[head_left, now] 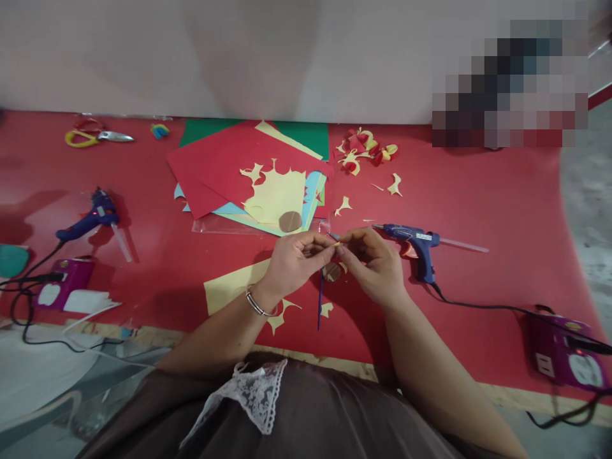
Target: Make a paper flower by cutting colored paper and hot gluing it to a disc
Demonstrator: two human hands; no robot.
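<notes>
My left hand [297,260] and my right hand [375,266] meet over the red table, fingertips pinched together. Between them is a small piece of yellow paper [337,244], mostly hidden by the fingers. Below the hands lie a round brown disc [331,273] and a thin dark blue stick [320,306]. Yellow paper scraps [326,310] and a larger yellow sheet [229,284] rest near my left forearm. Another brown disc [290,221] sits on cut yellow paper [280,191], just beyond my left hand.
A blue glue gun [414,239] lies right of my hands, its cord running to a purple power strip [567,350]. Another glue gun [93,213] stands at left, near yellow-handled scissors [98,136]. Red and yellow paper pieces [366,150] are heaped behind; coloured sheets [205,166] are stacked centrally.
</notes>
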